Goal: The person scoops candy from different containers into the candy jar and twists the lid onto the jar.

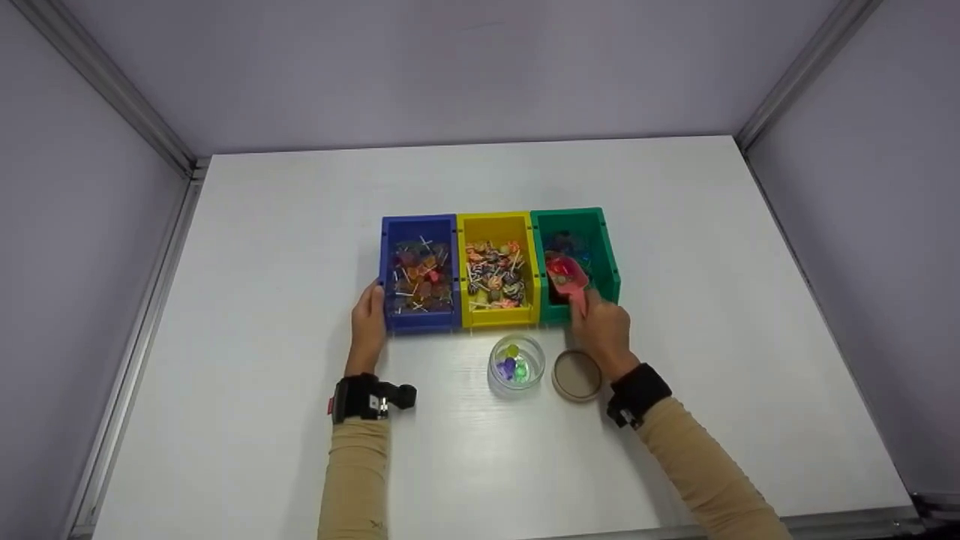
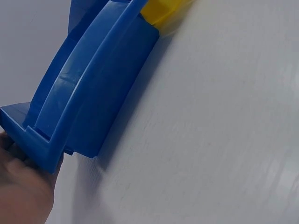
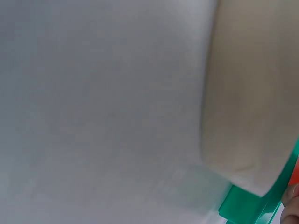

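Three bins stand side by side on the white table: a blue bin [image 1: 419, 274] and a yellow bin [image 1: 496, 270], both full of lollipops, and a green bin [image 1: 576, 259] with candies. My left hand [image 1: 368, 324] rests against the blue bin's [image 2: 88, 93] near left corner, fingers fairly straight. My right hand [image 1: 602, 331] grips the handle of a red scoop [image 1: 568, 277] whose bowl sits inside the green bin. In front of the bins stands a clear glass jar [image 1: 517, 363] holding a few coloured candies, with a round tan lid [image 1: 577, 375] beside it.
Grey walls and metal rails enclose the white table [image 1: 285, 225] on the left, back and right. The right wrist view is blurred, showing the table surface, the tan lid [image 3: 252, 93] and an edge of the green bin [image 3: 254, 207].
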A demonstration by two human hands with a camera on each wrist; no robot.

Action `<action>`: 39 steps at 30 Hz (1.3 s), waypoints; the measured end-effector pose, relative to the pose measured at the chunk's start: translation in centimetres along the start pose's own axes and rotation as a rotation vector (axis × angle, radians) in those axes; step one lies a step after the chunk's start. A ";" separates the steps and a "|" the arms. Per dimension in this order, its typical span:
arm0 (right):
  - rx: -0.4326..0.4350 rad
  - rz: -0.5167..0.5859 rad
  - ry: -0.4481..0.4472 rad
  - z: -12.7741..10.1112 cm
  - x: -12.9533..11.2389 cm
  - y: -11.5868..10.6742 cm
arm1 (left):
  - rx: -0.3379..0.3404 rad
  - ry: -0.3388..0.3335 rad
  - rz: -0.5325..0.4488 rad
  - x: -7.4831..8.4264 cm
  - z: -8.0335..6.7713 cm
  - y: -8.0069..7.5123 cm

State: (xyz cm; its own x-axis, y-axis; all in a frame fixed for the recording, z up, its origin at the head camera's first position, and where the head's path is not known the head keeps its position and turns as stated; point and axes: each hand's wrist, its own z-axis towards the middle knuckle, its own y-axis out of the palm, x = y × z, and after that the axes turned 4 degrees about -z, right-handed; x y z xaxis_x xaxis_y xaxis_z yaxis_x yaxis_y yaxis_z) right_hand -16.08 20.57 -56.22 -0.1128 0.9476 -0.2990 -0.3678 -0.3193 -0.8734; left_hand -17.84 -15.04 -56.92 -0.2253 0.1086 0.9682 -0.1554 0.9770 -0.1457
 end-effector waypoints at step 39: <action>0.057 0.100 -0.223 -2.0 3.9 -4.4 | 0.005 0.008 -0.012 -0.1 0.1 0.1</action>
State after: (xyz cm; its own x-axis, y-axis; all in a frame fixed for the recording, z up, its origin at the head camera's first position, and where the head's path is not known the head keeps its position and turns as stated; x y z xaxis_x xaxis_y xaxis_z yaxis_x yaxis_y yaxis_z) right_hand -13.08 25.65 -54.27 -0.3494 0.8926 -0.2847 -0.3956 -0.4161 -0.8188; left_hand -17.94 -14.99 -57.03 -0.2160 0.0981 0.9714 -0.1629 0.9774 -0.1349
